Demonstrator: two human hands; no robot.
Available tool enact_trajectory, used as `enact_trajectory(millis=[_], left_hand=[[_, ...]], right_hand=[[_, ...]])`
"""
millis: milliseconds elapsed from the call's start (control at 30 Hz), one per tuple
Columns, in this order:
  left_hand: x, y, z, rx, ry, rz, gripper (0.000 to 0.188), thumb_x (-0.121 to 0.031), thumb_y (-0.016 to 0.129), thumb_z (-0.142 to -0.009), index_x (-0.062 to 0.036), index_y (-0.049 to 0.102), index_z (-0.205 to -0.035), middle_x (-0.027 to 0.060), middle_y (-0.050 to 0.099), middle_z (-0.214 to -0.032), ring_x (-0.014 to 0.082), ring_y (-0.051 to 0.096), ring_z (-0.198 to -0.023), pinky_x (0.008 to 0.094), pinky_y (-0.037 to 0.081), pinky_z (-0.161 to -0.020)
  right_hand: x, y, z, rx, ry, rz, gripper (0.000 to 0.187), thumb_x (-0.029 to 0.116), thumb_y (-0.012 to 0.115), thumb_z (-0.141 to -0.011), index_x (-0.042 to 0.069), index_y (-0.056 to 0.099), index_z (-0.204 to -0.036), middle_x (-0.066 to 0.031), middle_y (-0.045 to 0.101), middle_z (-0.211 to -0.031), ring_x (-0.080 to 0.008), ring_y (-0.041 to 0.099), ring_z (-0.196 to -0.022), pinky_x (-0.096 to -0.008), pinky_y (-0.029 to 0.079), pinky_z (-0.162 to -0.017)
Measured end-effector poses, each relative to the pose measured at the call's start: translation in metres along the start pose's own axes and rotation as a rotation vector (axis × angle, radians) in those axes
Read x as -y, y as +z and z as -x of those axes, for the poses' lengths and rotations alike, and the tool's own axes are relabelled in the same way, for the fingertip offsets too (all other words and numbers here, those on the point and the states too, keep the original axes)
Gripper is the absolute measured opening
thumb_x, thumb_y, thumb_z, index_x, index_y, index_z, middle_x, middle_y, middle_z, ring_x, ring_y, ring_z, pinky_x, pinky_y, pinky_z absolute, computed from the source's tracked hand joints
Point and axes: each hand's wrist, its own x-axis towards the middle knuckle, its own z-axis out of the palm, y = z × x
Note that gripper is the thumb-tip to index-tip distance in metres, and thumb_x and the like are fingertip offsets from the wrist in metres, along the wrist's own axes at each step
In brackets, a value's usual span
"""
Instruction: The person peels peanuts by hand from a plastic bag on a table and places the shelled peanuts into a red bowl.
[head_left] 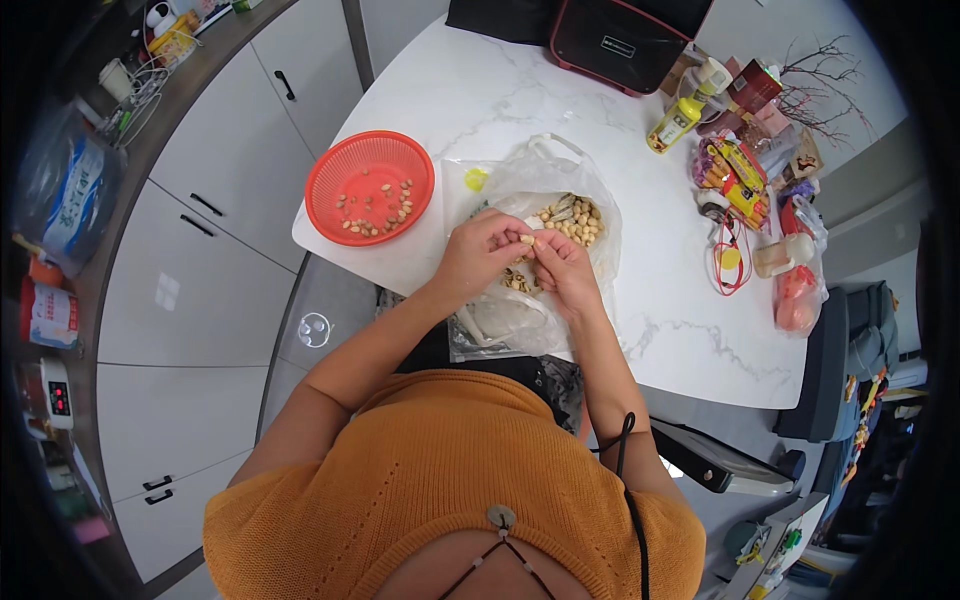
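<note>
My left hand (478,253) and my right hand (564,272) meet over the plastic bag, fingertips closed together on one small tan nut (527,240), which looks like a peanut. Just beyond the hands lies a heap of tan peanuts (573,220) in the open white plastic bag (601,185). Below the fingers, broken shells (517,281) sit on more crumpled clear plastic (505,330) at the near table edge. To the left stands a red plastic basket (318,190) with several loose kernels (402,206) scattered over its bottom.
The white marbled table (690,340) extends to the right. On it are a yellow bottle (676,122), snack packets (735,180), a red cord (728,272) and a lidded jar (783,257). A black and red appliance (618,45) stands at the back. White cabinets (200,290) line the left side.
</note>
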Motion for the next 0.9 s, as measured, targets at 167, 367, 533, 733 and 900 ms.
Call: enact_trajectory(millis=[167,367,533,733,900], left_hand=[[0.01,0.003,0.003,-0.008,-0.083,0.249,0.014,0.002,0.062,-0.08,0.002,0.059,-0.094,0.0044,0.06,-0.084,0.0065,0.057,-0.072,0.0186,0.046,-0.066],[0.027,0.002,0.003,0.052,-0.095,0.396,0.007,0.004,0.058,-0.083,0.003,0.055,-0.09,0.0095,0.063,-0.086,0.011,0.061,-0.079,0.0215,0.049,-0.071],[0.026,-0.001,0.005,0.064,-0.105,0.337,0.006,0.004,0.056,-0.084,0.0033,0.055,-0.09,0.01,0.062,-0.086,0.0118,0.061,-0.078,0.0223,0.05,-0.072],[0.023,-0.002,0.004,0.057,-0.164,0.458,0.008,0.004,0.057,-0.083,0.0034,0.055,-0.091,0.009,0.062,-0.086,0.0121,0.061,-0.077,0.0223,0.049,-0.073],[0.025,-0.002,0.004,0.052,-0.058,0.391,0.011,0.003,0.057,-0.083,0.0027,0.055,-0.094,0.0067,0.06,-0.092,0.0108,0.059,-0.081,0.0212,0.048,-0.073]], right_hand=[[-0.008,-0.002,-0.001,0.0,-0.006,-0.034,0.016,0.014,0.056,-0.089,0.001,0.058,-0.098,0.0013,0.057,-0.073,-0.002,0.035,-0.047,-0.0165,0.025,-0.041],[-0.013,0.002,0.0,-0.038,-0.072,0.137,0.015,0.012,0.054,-0.089,0.001,0.058,-0.099,0.0005,0.059,-0.076,-0.0009,0.04,-0.052,-0.0153,0.03,-0.045],[-0.017,0.004,0.0,-0.06,-0.178,0.328,0.016,0.01,0.053,-0.09,0.0,0.059,-0.101,-0.0004,0.061,-0.078,-0.0018,0.048,-0.063,-0.0147,0.037,-0.054],[-0.017,0.003,-0.001,-0.066,-0.159,0.329,0.015,0.011,0.055,-0.089,0.001,0.06,-0.099,0.0002,0.061,-0.078,-0.0021,0.047,-0.062,-0.0149,0.035,-0.054],[-0.015,0.003,0.0,-0.062,-0.108,0.298,0.014,0.015,0.056,-0.089,0.004,0.061,-0.096,0.0028,0.058,-0.075,-0.0007,0.039,-0.054,-0.0149,0.028,-0.047]])
